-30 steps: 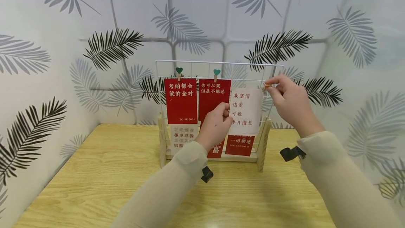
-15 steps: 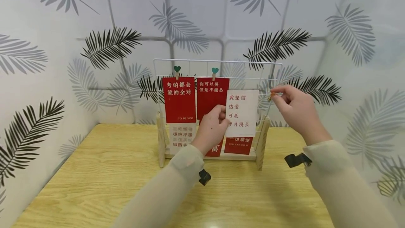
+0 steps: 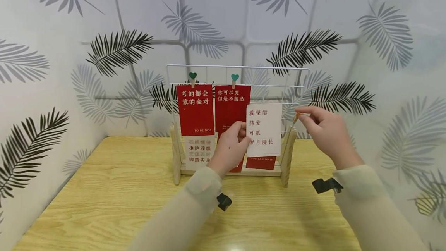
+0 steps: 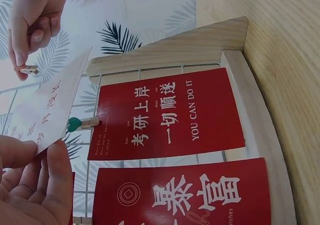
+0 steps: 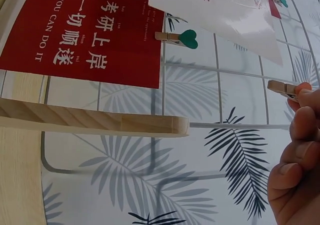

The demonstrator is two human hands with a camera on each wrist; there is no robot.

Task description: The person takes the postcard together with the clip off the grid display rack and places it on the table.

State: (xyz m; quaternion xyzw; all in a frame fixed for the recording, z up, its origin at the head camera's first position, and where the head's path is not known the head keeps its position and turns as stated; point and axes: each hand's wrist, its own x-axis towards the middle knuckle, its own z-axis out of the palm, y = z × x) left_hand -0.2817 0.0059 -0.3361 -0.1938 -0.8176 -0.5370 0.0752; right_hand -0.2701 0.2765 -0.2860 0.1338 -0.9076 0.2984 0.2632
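My left hand (image 3: pixel 231 146) pinches a white card (image 3: pixel 263 148) with red lettering by its left edge, holding it in front of the white wire grid rack (image 3: pixel 244 66). To the right of the card, my right hand (image 3: pixel 325 133) pinches a small wooden clothespin (image 5: pixel 282 88) with an orange end between thumb and forefinger. In the head view the white card overlaps a lower red card (image 5: pixel 82 37), which a green heart clothespin (image 5: pixel 177 38) fixes to the grid. The right wrist view shows a gap between the held clothespin and the white card.
Two red cards hang on the grid's upper row, a left one (image 3: pixel 196 115) and a middle one (image 3: pixel 231 107), under heart clothespins. Below hang a white card (image 3: pixel 198 154) and another red card (image 4: pixel 180 195). The rack's wooden base (image 3: pixel 261 173) stands on a wood-grain table (image 3: pixel 122 204) before a leaf-patterned wall.
The white card has come down and slightly left with my left hand. My right hand has drawn away from the card's upper right corner, carrying the clothespin to the right and lower.
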